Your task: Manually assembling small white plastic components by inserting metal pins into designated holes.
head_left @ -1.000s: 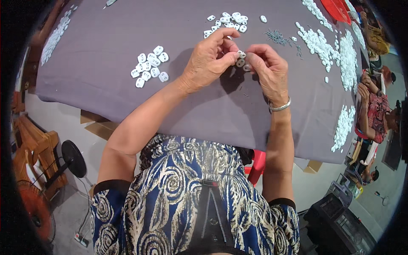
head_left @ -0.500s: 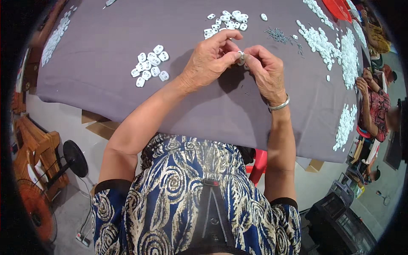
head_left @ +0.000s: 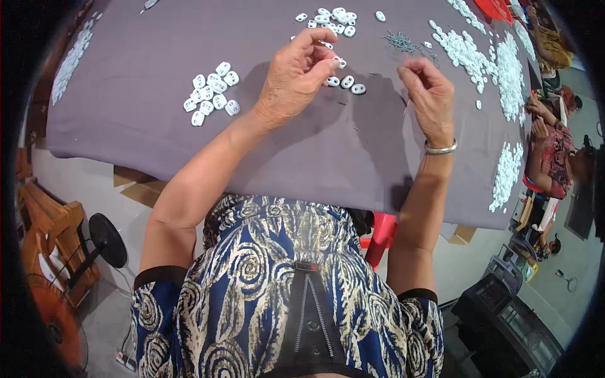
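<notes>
A small white plastic piece with holes (head_left: 341,62) is pinched between the thumb and finger of my left hand (head_left: 291,79), just above the table. My right hand (head_left: 432,94) hovers to the right, its fingertips pinched together and blurred; what they hold, if anything, is hidden. Beneath and beside my left hand lie several loose white oval two-holed pieces (head_left: 358,89). A few thin grey bits (head_left: 343,103) lie between my hands. Beyond my right hand sits a heap of small grey screw-like pins (head_left: 401,41).
A group of white pieces (head_left: 217,85) lies left of my left hand, another group (head_left: 340,17) farther off. Large heaps of white parts (head_left: 510,75) spread along the right, near a red basin (head_left: 495,9). A strip of white parts (head_left: 74,57) lines the left edge. Another person (head_left: 554,148) works at right.
My hands have parted. The right has moved away to the right, while the left keeps the white piece and has shifted slightly left. White oval pieces beneath them now show.
</notes>
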`<move>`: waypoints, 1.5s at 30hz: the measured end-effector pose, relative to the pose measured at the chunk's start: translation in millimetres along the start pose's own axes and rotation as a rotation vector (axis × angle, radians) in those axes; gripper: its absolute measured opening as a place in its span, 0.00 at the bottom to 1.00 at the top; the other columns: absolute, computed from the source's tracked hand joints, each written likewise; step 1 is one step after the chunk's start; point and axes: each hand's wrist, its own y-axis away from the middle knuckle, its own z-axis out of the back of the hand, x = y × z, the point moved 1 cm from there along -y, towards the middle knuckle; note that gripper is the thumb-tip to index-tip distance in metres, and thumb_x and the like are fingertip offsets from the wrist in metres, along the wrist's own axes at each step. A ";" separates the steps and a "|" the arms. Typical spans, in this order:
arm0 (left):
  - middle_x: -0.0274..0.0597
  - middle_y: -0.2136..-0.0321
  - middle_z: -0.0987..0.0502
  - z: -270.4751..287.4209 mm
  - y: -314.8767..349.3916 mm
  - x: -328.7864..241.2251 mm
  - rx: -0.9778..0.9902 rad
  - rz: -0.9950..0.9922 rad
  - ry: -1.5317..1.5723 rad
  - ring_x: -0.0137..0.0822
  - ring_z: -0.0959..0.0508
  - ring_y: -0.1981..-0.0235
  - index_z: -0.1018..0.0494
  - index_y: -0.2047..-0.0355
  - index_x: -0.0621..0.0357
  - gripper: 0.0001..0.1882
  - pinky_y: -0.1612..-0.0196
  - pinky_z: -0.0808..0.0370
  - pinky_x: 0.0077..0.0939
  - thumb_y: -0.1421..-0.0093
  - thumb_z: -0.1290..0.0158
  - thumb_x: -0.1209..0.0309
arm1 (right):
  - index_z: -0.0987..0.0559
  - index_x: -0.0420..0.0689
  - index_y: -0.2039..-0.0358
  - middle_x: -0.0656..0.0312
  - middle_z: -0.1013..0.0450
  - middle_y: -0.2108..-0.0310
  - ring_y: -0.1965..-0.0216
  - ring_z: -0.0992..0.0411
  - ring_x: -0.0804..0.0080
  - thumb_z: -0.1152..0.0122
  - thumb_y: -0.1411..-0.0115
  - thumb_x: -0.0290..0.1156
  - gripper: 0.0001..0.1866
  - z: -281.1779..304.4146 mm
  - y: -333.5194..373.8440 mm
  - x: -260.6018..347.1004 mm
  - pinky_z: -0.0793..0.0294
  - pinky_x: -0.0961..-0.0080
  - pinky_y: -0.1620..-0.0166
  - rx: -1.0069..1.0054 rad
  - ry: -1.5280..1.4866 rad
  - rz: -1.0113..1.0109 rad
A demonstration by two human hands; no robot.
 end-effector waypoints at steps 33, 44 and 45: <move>0.28 0.74 0.31 -5.9 1.5 9.7 0.046 0.020 -0.003 0.17 0.31 0.74 0.32 0.54 0.59 0.13 0.70 0.31 0.14 0.40 0.49 0.78 | 0.22 0.39 0.62 0.70 0.28 0.73 0.76 0.36 0.87 0.43 0.38 0.26 0.06 -51.7 -2.6 1.5 0.36 0.89 0.72 0.165 -0.151 -0.101; 0.28 0.74 0.32 -7.7 3.8 4.7 0.051 0.035 -0.044 0.18 0.31 0.72 0.32 0.54 0.59 0.15 0.66 0.30 0.15 0.42 0.50 0.79 | 0.21 0.41 0.66 0.75 0.31 0.76 0.76 0.37 0.90 0.40 0.38 0.33 0.08 -55.9 -0.8 -0.7 0.37 0.91 0.74 0.187 -0.244 -0.164; 0.28 0.73 0.32 -7.9 3.9 4.4 0.050 0.034 -0.041 0.19 0.31 0.72 0.32 0.54 0.59 0.14 0.66 0.30 0.15 0.42 0.50 0.79 | 0.21 0.41 0.66 0.75 0.31 0.76 0.76 0.37 0.90 0.40 0.38 0.33 0.08 -55.7 -0.8 -0.8 0.37 0.91 0.74 0.187 -0.244 -0.164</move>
